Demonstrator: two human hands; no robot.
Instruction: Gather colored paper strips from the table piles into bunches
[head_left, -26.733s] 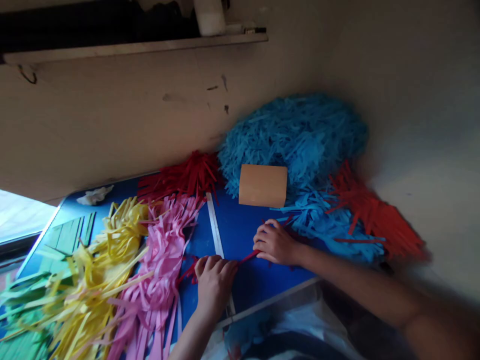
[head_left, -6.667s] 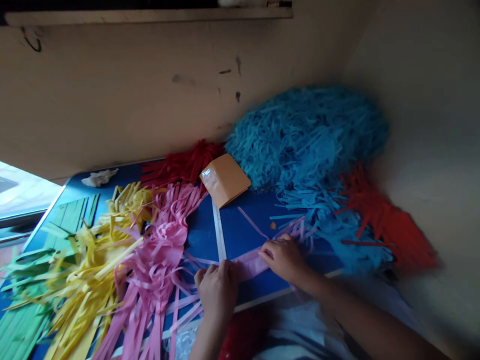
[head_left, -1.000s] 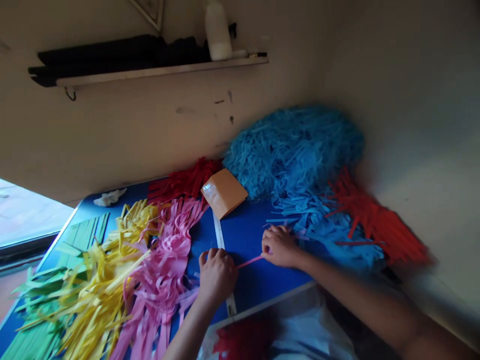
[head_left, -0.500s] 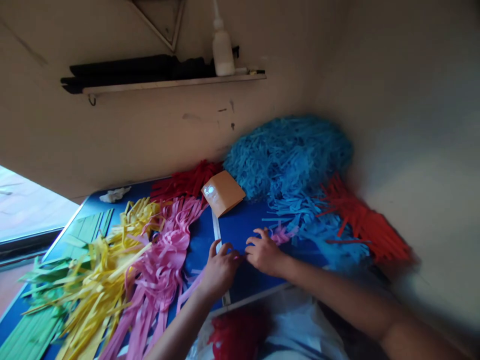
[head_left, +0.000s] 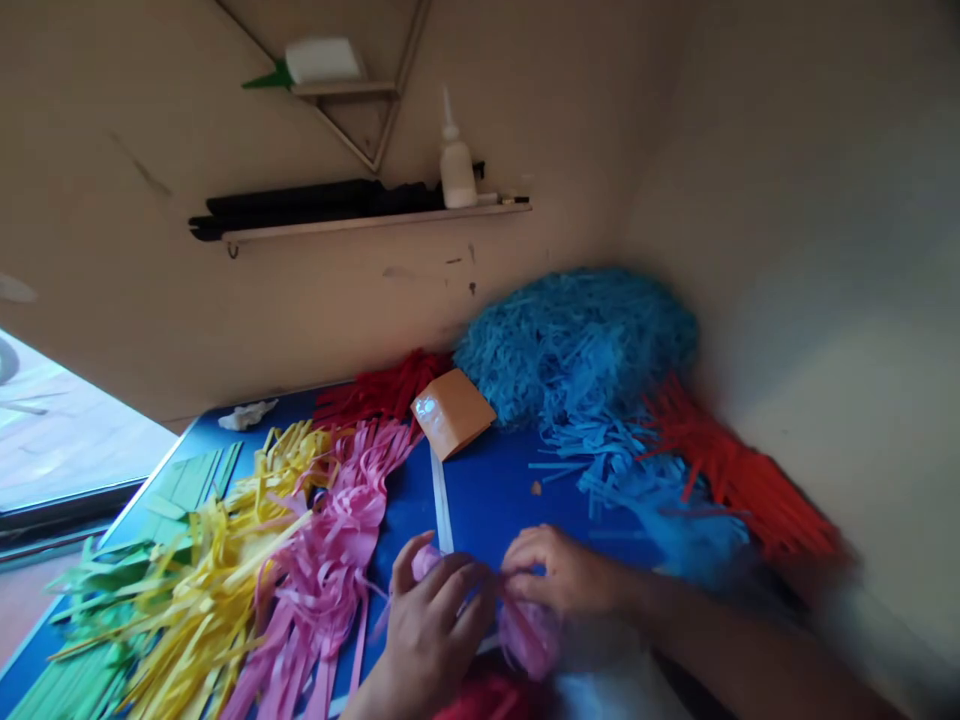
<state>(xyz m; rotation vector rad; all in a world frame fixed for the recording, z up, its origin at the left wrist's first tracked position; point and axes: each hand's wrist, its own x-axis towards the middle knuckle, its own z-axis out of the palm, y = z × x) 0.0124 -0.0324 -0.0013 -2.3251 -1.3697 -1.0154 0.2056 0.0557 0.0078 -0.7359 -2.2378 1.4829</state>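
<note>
Nearest you, at the lower edge, sits a blurred red clump (head_left: 480, 698), soft and fuzzy in outline. Just above it your two grips meet over the near edge of the table (head_left: 517, 490), a flat, matte, deep-blue top.

Between them is the pink bundle (head_left: 526, 638), thin paper strips gathered into a limp, ragged tuft. It hangs below your right grip (head_left: 566, 582), and one end pokes up by your left thumb. Your left grip (head_left: 431, 625) is clenched on that end, palm down, fingers laid across the strips and thumb raised. Your right grip is closed on the bundle too, knuckles up, fingertips curled in towards the left; the forearm runs off to the lower right.

A narrow white line (head_left: 441, 500) crosses the table away from you. Left of it lie long, curling pink strips (head_left: 330, 550), then yellow strips (head_left: 202, 580), then flatter green strips (head_left: 90, 600).

Further back a tan packet (head_left: 452, 412), squarish and glossy at one corner, rests against dark red strips (head_left: 382, 385). A crumpled white scrap (head_left: 244, 413) lies far left. Right of the packet a blue heap (head_left: 577, 340) of fine shreds is domed into the corner, with stiff red strips (head_left: 742, 480) fanned beside it.

On the wall, a shelf (head_left: 375, 218) carries a white glue bottle (head_left: 456, 172).
</note>
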